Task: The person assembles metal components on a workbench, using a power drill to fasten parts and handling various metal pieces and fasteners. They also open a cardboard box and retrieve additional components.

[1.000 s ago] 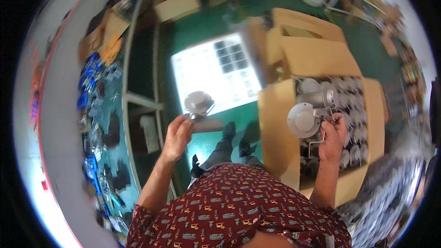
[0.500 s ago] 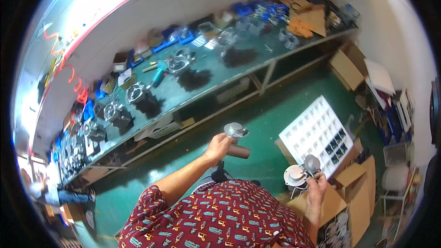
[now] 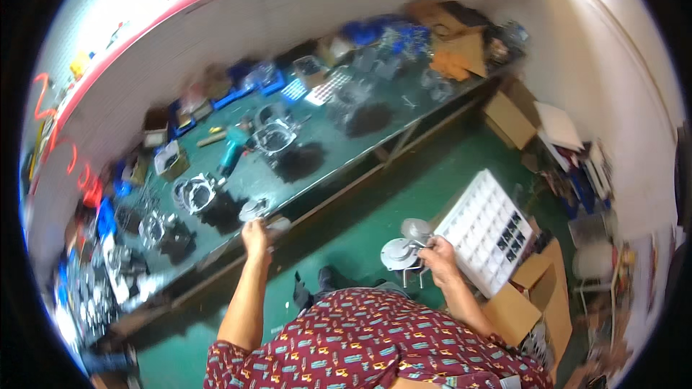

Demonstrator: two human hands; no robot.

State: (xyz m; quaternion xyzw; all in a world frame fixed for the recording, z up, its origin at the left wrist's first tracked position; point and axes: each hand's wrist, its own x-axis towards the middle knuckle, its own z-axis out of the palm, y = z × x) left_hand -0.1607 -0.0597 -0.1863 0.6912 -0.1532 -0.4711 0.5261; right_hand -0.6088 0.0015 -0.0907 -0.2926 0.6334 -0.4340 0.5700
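My left hand (image 3: 255, 239) is closed round a grey metal casting (image 3: 254, 207) with a round top and a short pipe, held at the workbench's front edge. Whether the casting touches the bench I cannot tell. Over the floor, my right hand (image 3: 440, 258) grips grey round metal parts: a flanged disc (image 3: 398, 253) with thin legs below, and a smaller rounded piece (image 3: 416, 228) beside it. My fingers partly cover where I grip them. Closest to my left hand on the bench stands an open metal housing (image 3: 194, 193).
On the long green workbench (image 3: 317, 166) are more housings (image 3: 275, 135), a teal power drill (image 3: 231, 151), blue bins and orange gloves (image 3: 450, 65). A white compartment tray (image 3: 468, 223) with some black pieces stands right of my right hand, above open cardboard boxes (image 3: 513, 311).
My left hand has carried its casting forward and left to the bench edge. My right hand has come leftward with its metal parts. The view has turned and moved closer to the bench.
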